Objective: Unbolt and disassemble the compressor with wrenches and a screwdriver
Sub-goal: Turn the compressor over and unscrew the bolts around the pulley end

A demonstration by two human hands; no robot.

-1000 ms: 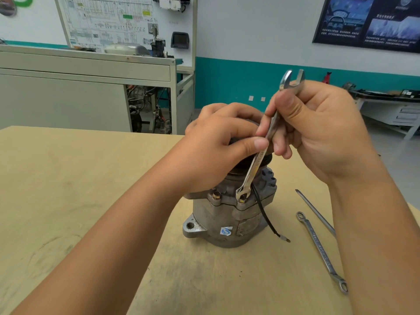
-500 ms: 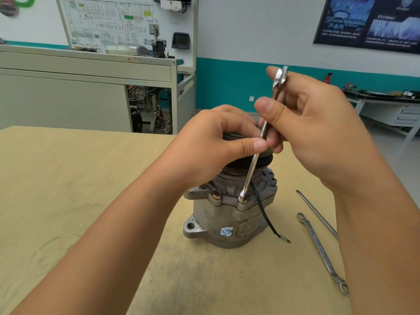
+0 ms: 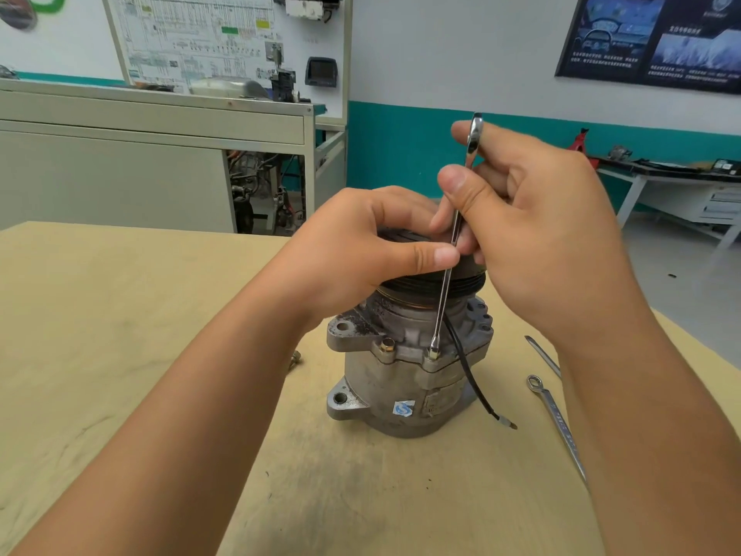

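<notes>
We hold a wrench [image 3: 443, 298] upright on the compressor [image 3: 401, 379], which stands mid-worktop [image 3: 120, 315].
Our right hand [image 3: 541, 234] has its grip pinched on the wrench, whose lower end sits on a flange bolt [image 3: 433, 352]. Our left hand [image 3: 361, 250] grips the pulley top. The tan worktop is scuffed and smudged, with a second wrench [image 3: 557, 423] lying to the right. Behind are a wiring board [image 3: 192, 38] and a teal-banded wall [image 3: 401, 154].

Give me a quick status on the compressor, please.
Left grip holds the pulley. Right grip pinches the wrench, upright on a housing bolt. Compressor upright on table. Black wire hangs beside the wrench.
</notes>
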